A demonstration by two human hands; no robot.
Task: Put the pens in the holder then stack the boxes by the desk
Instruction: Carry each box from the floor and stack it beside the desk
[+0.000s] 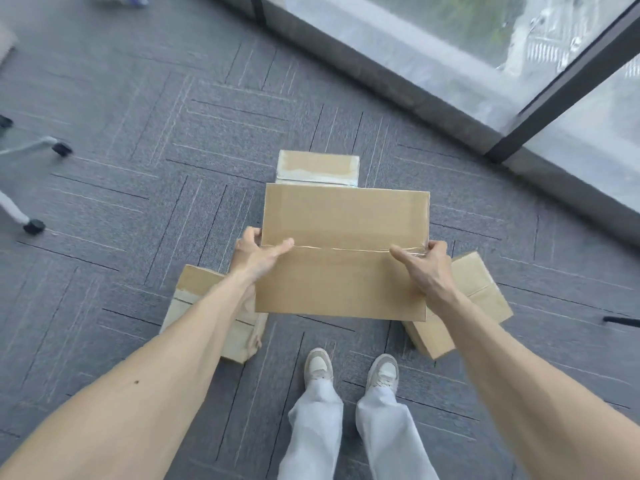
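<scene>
Held box: the largest carton (343, 251), taped along its middle seam, was carried level in front of the person, above the carpet (138, 202), with three smaller cartons around it.
Left hand: it (256, 254) gripped the carton's left end, thumb laid flat along the seam on top, the other fingers curled round the edge.
Right hand: it (422, 268) was clamped on the right end in the same way, thumb on top beside the seam, the other fingers mostly hidden behind the edge.
Far box (317, 166): lay on the carpet beyond the held one, its near side covered by it.
Left floor box (194, 299): lay under the left forearm, its tape looking wrinkled.
Right floor box (474, 299): lay angled on the carpet, partly hidden by the right wrist.
Step in hand: stacking; no pens or holder were in view.
Next move: as the widest carton, it would likely serve best as the base, set down flat with both ends lowered together, the smaller ones going on top.
Doubt: it probably hung free, but what was beneath it could not be seen.
Surroundings: chair castors (62, 148) stood to the left, a floor-level window (450, 36) ahead.
</scene>
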